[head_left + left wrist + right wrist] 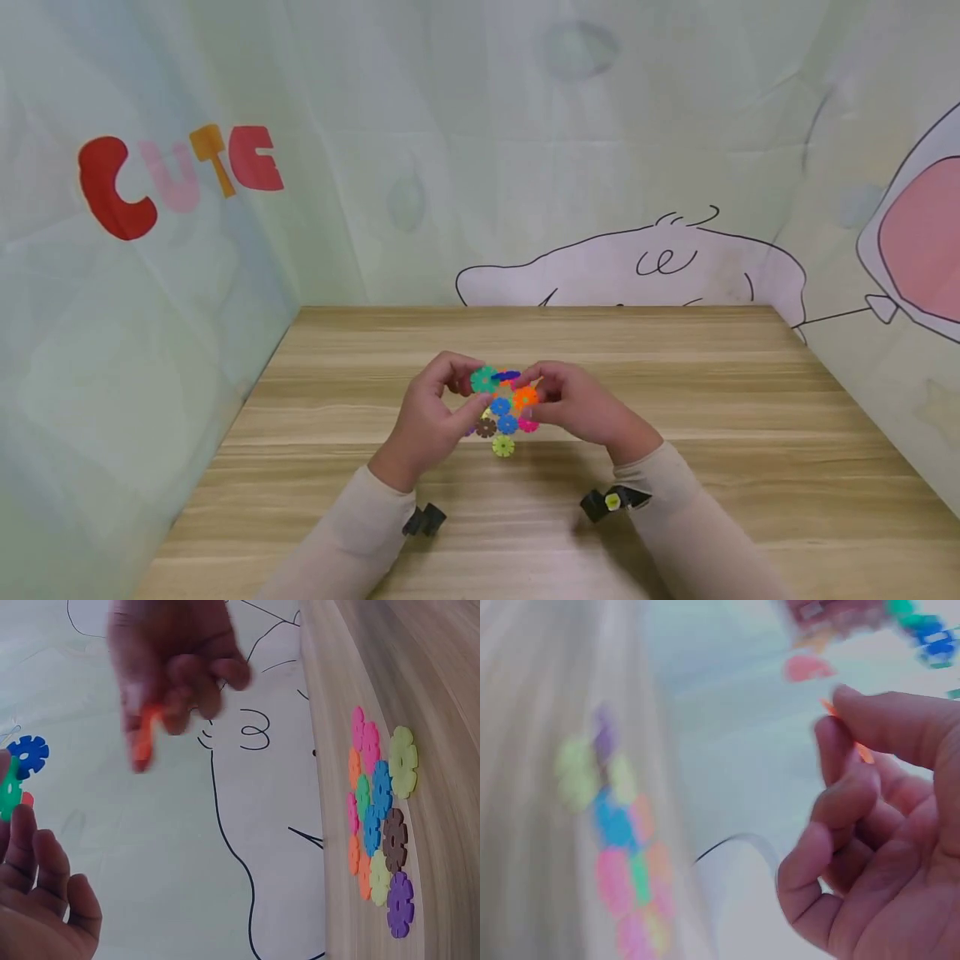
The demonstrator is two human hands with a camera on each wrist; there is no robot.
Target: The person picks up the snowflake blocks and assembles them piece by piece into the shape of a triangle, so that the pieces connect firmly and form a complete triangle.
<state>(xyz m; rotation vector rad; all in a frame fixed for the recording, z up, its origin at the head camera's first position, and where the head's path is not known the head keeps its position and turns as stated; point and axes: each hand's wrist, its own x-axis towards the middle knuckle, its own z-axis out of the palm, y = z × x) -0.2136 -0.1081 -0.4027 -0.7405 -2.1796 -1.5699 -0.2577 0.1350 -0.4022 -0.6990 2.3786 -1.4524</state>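
My left hand (431,417) holds a green snowflake disc (481,386) by its edge, raised above the table. A dark blue snowflake disc (34,752) is joined to the green one, and a bit of red disc (28,799) shows behind it. Facing it from the right, my right hand (581,404) pinches an orange snowflake disc (529,392) between thumb and index finger. In the right wrist view this orange disc (865,753) is seen edge-on. A small gap separates the orange disc from the joined discs. Motion blurs parts of both wrist views.
Loose snowflake discs lie in a cluster on the wooden table (337,500) below the hands, among them a brown disc (395,859), a purple disc (400,919) and a yellow-green disc (498,451). Printed cloth walls stand behind and beside the table.
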